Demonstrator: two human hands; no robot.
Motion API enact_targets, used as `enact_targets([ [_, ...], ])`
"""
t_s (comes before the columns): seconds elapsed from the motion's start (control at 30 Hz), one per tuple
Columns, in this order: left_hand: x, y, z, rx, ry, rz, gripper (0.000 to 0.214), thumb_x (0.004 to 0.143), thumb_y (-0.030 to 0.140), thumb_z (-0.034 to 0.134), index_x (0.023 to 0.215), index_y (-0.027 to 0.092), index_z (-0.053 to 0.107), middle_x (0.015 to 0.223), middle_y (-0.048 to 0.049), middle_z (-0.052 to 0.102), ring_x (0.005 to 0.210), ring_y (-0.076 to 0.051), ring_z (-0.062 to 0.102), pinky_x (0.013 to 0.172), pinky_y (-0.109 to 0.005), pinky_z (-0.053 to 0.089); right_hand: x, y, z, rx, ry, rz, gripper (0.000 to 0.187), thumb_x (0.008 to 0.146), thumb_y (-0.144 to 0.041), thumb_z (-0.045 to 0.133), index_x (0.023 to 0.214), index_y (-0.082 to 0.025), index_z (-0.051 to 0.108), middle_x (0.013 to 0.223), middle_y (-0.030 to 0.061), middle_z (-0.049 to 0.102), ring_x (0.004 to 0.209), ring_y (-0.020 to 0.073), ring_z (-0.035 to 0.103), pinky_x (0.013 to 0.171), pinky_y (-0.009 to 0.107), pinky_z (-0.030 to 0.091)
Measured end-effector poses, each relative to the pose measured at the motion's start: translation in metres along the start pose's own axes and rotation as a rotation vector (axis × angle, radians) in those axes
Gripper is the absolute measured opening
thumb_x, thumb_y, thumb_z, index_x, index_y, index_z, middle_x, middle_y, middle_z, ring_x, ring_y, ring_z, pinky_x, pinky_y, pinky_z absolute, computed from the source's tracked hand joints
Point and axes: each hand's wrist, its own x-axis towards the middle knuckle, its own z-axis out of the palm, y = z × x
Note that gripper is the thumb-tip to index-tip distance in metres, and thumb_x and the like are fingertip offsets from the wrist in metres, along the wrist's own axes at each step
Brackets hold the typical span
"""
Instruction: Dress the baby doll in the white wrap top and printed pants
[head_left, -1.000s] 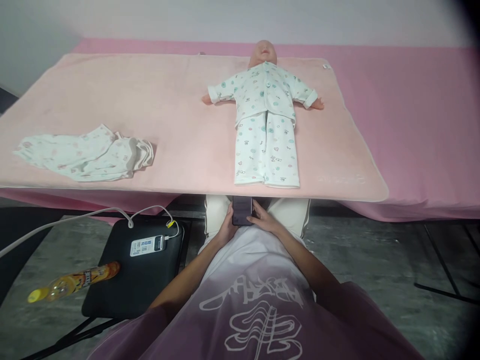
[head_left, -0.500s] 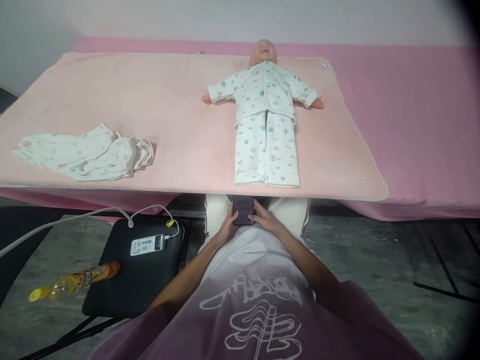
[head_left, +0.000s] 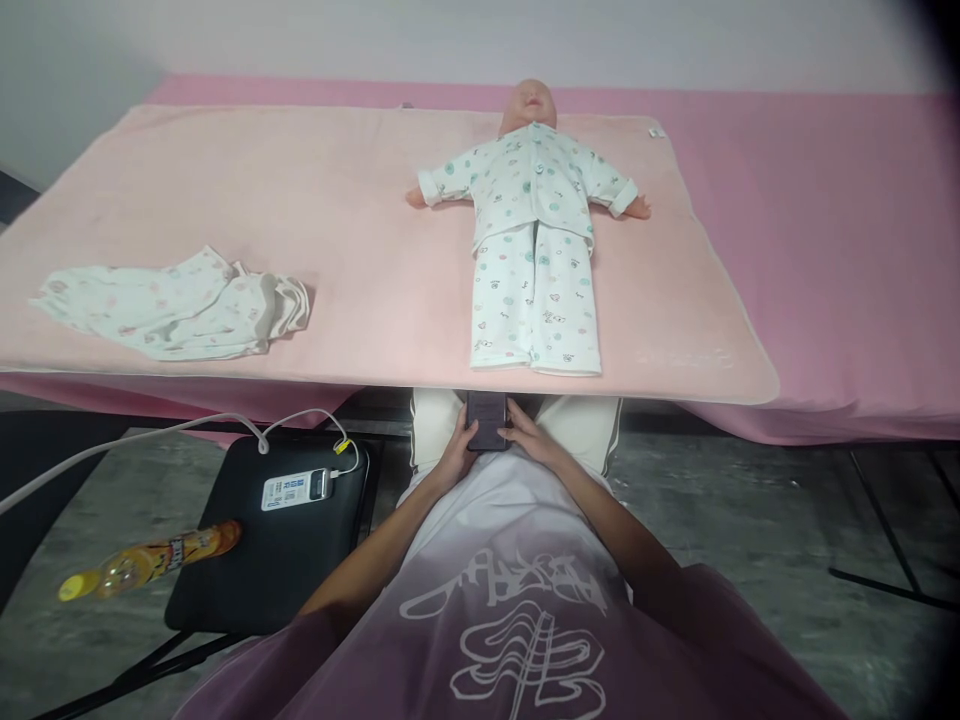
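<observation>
A dark smartphone (head_left: 487, 420) rests in my lap, just below the table's front edge. My left hand (head_left: 456, 452) grips its left side, thumb over the lower edge. On the opposite side, my right hand (head_left: 531, 440) holds it with the thumb across the corner. Beyond the edge a baby doll (head_left: 529, 104) lies on its back with arms spread. It wears a white printed jacket (head_left: 517, 190) with buttons and matching trousers (head_left: 501, 300). To the left lies a folded heap of white printed baby clothes (head_left: 172, 310).
A light pink mat (head_left: 352, 200) covers much of the table, over a darker pink cloth (head_left: 825, 250). At my left, a black stool (head_left: 300, 570) carries a white power bank (head_left: 294, 488) on a cable and a yellow-capped drink bottle (head_left: 150, 562). Thin metal legs (head_left: 885, 520) stand at right.
</observation>
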Motion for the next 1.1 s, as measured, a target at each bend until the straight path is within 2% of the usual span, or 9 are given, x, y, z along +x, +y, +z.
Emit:
enact_targets([
  [0.27,0.003,-0.002,-0.002,-0.084,-0.011,0.043,0.07,0.1,0.054,0.071,0.164,0.035,0.049,0.16,-0.0066,0.062,0.152,-0.031,0.054,0.125,-0.048,0.044,0.003,0.01,-0.001,-0.061,0.014,-0.025,0.091,0.091,-0.061,0.078,0.169,-0.034,0.039,0.164,0.0048,0.054,0.152,0.0277,0.051,0.133,0.046,0.034],
  [0.47,0.006,-0.004,-0.003,-0.087,0.024,0.031,0.075,0.099,0.053,0.073,0.167,0.038,0.043,0.16,-0.0052,0.062,0.152,-0.03,0.054,0.126,-0.047,0.043,0.001,0.011,0.002,-0.141,0.021,0.003,0.099,0.09,-0.057,0.083,0.171,-0.031,0.031,0.159,0.0121,0.055,0.146,0.0306,0.055,0.122,0.049,0.048],
  [0.63,0.008,-0.002,0.001,-0.064,0.053,0.033,0.076,0.102,0.05,0.07,0.17,0.035,0.039,0.16,-0.0063,0.062,0.152,-0.031,0.053,0.128,-0.047,0.042,0.004,0.012,0.009,-0.134,0.058,-0.017,0.106,0.086,-0.052,0.088,0.171,-0.031,0.028,0.159,0.0135,0.056,0.143,0.0303,0.058,0.118,0.048,0.053],
  [0.73,0.009,-0.002,0.002,-0.08,0.02,0.062,0.071,0.103,0.057,0.065,0.167,0.033,0.045,0.161,-0.0067,0.06,0.152,-0.032,0.053,0.128,-0.049,0.042,0.011,0.017,0.013,-0.121,0.117,-0.017,0.117,0.079,-0.047,0.094,0.172,-0.03,0.026,0.159,0.0143,0.056,0.145,0.0297,0.057,0.122,0.048,0.049],
  [0.83,0.009,-0.003,0.001,-0.089,0.032,0.057,0.071,0.101,0.06,0.068,0.165,0.035,0.047,0.162,-0.0058,0.06,0.153,-0.031,0.053,0.127,-0.048,0.043,0.016,0.02,0.014,-0.18,0.167,-0.01,0.123,0.073,-0.046,0.099,0.172,-0.027,0.027,0.156,0.0154,0.058,0.145,0.0301,0.057,0.127,0.051,0.043],
  [1.0,0.008,-0.004,-0.001,-0.097,0.031,0.049,0.07,0.101,0.059,0.069,0.164,0.035,0.049,0.161,-0.0047,0.061,0.155,-0.028,0.05,0.129,-0.046,0.041,0.013,0.018,0.012,-0.104,0.115,-0.025,0.105,0.089,-0.054,0.084,0.173,-0.03,0.026,0.166,0.0125,0.05,0.15,0.0271,0.054,0.13,0.047,0.04],
  [1.1,0.01,-0.006,-0.003,-0.108,0.008,0.053,0.069,0.101,0.059,0.068,0.164,0.037,0.05,0.162,-0.0032,0.06,0.156,-0.027,0.049,0.13,-0.046,0.041,0.01,0.017,0.01,-0.083,0.089,-0.027,0.101,0.09,-0.058,0.082,0.172,-0.031,0.029,0.17,0.0101,0.046,0.154,0.0269,0.05,0.131,0.046,0.038],
])
